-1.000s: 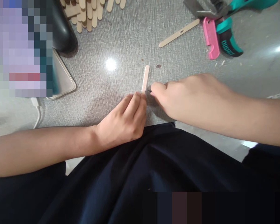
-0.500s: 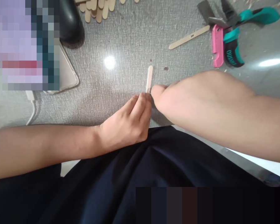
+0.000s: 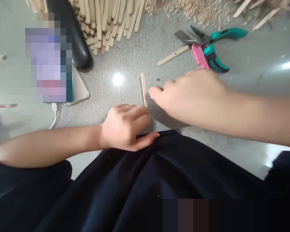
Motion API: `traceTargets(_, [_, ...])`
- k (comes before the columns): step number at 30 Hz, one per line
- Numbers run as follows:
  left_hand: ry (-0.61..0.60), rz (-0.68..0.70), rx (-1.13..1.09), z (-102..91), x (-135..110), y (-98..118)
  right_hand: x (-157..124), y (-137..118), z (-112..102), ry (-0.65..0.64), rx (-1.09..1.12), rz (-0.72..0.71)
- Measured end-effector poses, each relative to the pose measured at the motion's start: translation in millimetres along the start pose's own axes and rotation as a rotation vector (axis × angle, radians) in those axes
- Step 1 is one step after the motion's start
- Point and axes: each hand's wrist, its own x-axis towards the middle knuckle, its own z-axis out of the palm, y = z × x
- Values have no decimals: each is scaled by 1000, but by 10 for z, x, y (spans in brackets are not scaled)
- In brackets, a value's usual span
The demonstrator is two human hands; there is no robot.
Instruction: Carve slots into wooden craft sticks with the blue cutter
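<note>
Work centres on one pale wooden stick [image 3: 144, 89] lying flat on the grey textured surface [image 3: 99, 87], between my two hands and just ahead of my dark clothing. My right hand [image 3: 187, 91] is closed round a thin tool [image 3: 147, 94]; only a sliver of its tip shows, meeting or very nearly meeting the stick's right edge below its middle. Contact itself is too small to confirm. My left hand [image 3: 128, 125] is released: fingers loosely curled, thumb stretched apart, nothing held, knuckles near the stick's near end but seemingly not on it. Step in hand, by my judgement: tool work at one spot on this stick, at a point where the left hand gives no grip. Any further stroke would call for left fingertips pinning the near end, clear of the tip, and a steady right wrist. Orientation: the long axis runs mostly away from me, far end leaning slightly left, near end toward my left fingers; the tool comes in across it from the right. Beyond, a second stick [image 3: 168, 58] lies slantwise, a small dark hole in it, its upper right end beside the teal-handled pliers [image 3: 206, 39] and a pink tool [image 3: 199, 56].
</note>
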Motion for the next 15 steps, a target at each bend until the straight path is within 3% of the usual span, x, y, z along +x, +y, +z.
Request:
traceTargets(3, [160,-341,-309,-25,88,-90,-1,-72,-172,-13,-325,-4])
traceTargets(7, [179,-768,-602,1,162,-165,4,-124,-205,164,-316,-27])
traceTargets(11, [290,-916,-726,10,218,-169,59,-136,-122,201,-182,-82])
traceTargets(15, [323,-976,-726,-14,253,-163,141,-58,1,211,-31,-114])
